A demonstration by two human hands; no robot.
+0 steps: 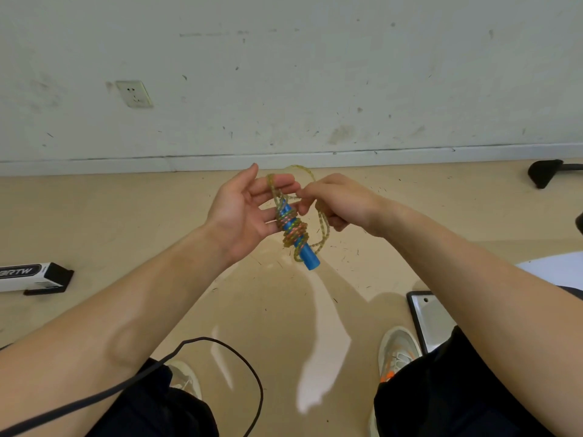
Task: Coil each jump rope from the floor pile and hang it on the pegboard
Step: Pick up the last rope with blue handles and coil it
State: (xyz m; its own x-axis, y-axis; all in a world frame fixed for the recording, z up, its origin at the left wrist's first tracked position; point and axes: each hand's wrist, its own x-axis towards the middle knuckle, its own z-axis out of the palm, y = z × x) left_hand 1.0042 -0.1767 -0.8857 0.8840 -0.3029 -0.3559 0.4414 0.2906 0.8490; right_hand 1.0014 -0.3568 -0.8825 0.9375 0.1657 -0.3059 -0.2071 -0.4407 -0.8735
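Observation:
A jump rope with blue handles [307,252] hangs in front of me, its yellow multicoloured cord [291,230] wound in several turns round the handles. My left hand [243,209] is spread, fingers fairly straight, and supports the bundle from the left, with a cord loop lying over its fingers. My right hand [337,200] has curled fingers and pinches the loose cord just right of the bundle's top. A slack loop [323,228] hangs below that hand. No pegboard or floor pile is in view.
A white wall with a socket [134,93] stands ahead. On the tan floor lie a black-and-white box [31,276] at left, a dark-framed panel [426,320] at right, a black chair base [545,172] far right, and a black cable [220,345] near my shoes.

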